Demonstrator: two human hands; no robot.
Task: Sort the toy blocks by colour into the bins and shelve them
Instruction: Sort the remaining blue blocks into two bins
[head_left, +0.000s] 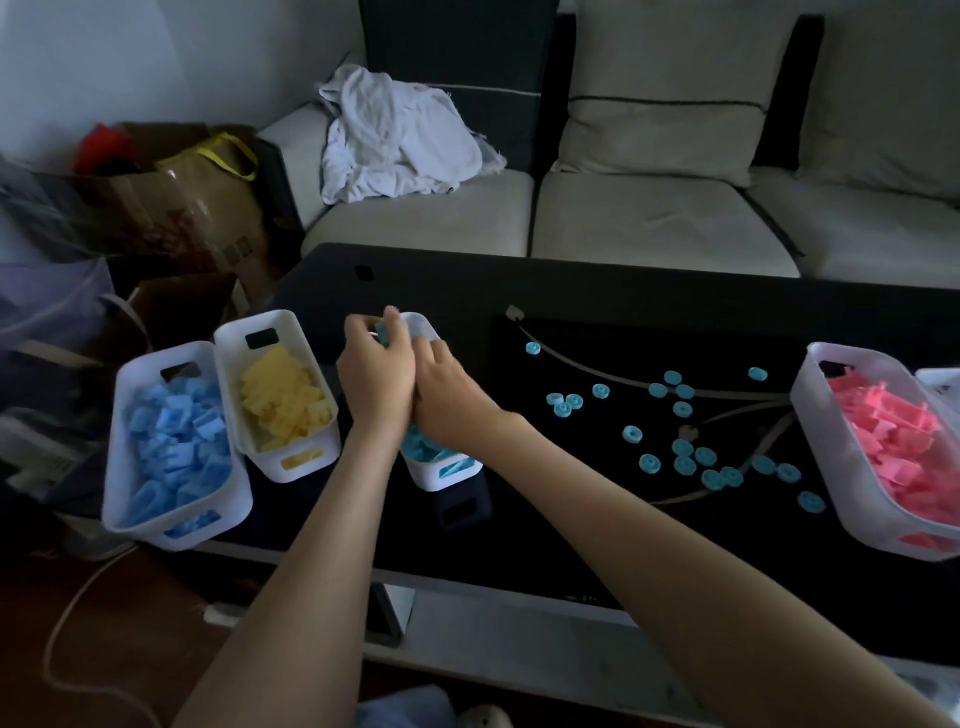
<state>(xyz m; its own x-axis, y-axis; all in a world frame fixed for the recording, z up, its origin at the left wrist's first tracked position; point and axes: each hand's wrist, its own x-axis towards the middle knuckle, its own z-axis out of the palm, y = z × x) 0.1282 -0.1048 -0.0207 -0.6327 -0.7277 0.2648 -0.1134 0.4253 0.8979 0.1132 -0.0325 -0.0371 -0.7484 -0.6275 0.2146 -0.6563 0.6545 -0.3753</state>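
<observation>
About 20 teal ring-shaped plastic toy blocks (682, 447) lie scattered flat on the glossy black worktop (597, 301), all to the right of both hands and well apart from them. The narrow white plastic bin (415, 478) that holds more teal blocks stands left of the scatter, its long axis running away from the person.

Both hands hover together over this bin. The left hand (376, 374) is at its far end, fingers (392, 317) curled around a few teal blocks. The right hand (449, 392) presses against the left, back upward; whether its fingers grip anything cannot be told.

The right hand is likely the nearer one for the next reach, sideways to the right.

Further left stand a white bin of yellow blocks (228, 353) and a white bin of blue blocks (119, 467). At far right is a white bin of pink blocks (815, 415).
</observation>
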